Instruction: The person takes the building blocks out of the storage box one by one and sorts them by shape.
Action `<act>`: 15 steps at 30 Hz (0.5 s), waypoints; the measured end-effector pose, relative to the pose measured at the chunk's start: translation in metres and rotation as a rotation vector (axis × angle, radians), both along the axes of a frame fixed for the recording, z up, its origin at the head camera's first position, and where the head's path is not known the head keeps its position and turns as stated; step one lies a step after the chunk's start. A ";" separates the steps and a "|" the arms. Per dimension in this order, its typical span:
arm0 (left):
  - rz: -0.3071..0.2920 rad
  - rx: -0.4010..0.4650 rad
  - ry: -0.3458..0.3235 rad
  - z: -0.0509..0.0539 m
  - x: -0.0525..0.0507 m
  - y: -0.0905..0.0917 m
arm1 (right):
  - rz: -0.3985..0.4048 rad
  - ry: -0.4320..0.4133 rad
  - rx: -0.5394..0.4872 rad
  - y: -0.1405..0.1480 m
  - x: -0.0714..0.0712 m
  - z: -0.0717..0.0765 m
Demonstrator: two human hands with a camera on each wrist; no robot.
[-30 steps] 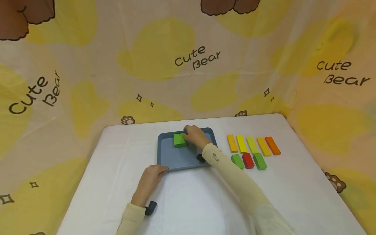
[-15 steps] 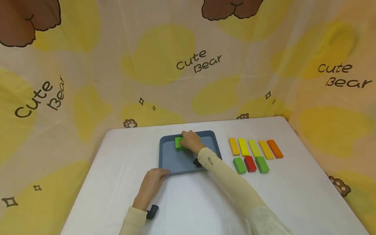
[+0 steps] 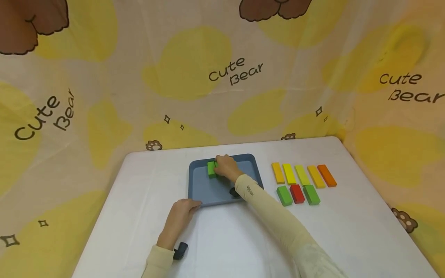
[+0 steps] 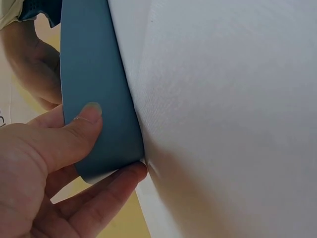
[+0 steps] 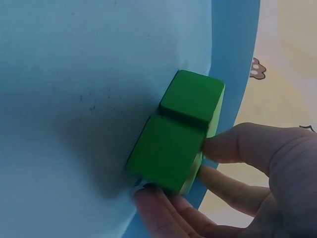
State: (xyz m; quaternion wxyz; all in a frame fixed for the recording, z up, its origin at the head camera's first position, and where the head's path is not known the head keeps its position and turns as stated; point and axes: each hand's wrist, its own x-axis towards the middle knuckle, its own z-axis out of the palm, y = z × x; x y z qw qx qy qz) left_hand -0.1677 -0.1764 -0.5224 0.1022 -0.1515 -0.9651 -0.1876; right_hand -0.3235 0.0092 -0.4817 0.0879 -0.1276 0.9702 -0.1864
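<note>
A blue-grey tray point(image 3: 208, 199) lies on the white table. My left hand point(image 3: 178, 216) holds its near left corner; in the left wrist view the thumb point(image 4: 81, 131) presses the tray's wall and the fingers bend round the corner. Two green blocks point(image 3: 211, 170) stand side by side near the tray's far wall. My right hand point(image 3: 227, 168) grips the right one and mostly hides it in the head view. In the right wrist view, thumb and fingers hold this green block point(image 5: 166, 153) at its edge and end, against the other green block point(image 5: 193, 96).
Right of the tray, a row of yellow and orange blocks point(image 3: 303, 175) lies on the table. In front of it are two more green blocks point(image 3: 284, 195) and a red block point(image 3: 297, 194) between them. A patterned cloth point(image 3: 194, 77) hangs behind the table.
My right hand has shifted slightly left over the right green block and now covers more of it. The left hand stays at the tray's corner. The head view has tilted a little.
</note>
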 end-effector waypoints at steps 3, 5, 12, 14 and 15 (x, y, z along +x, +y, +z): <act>-0.001 0.000 0.010 0.000 -0.002 0.000 | 0.004 0.001 0.018 0.000 0.000 0.002; 0.001 0.002 0.014 0.001 -0.003 0.000 | 0.006 0.002 0.026 0.000 0.000 0.002; 0.002 0.002 0.016 0.002 -0.003 0.001 | 0.015 0.025 0.036 0.000 0.000 0.000; 0.001 -0.003 0.014 0.001 -0.002 0.001 | 0.020 0.032 0.037 0.000 0.000 -0.001; 0.001 -0.005 0.012 0.001 -0.002 0.001 | 0.024 0.034 0.039 0.000 0.000 -0.001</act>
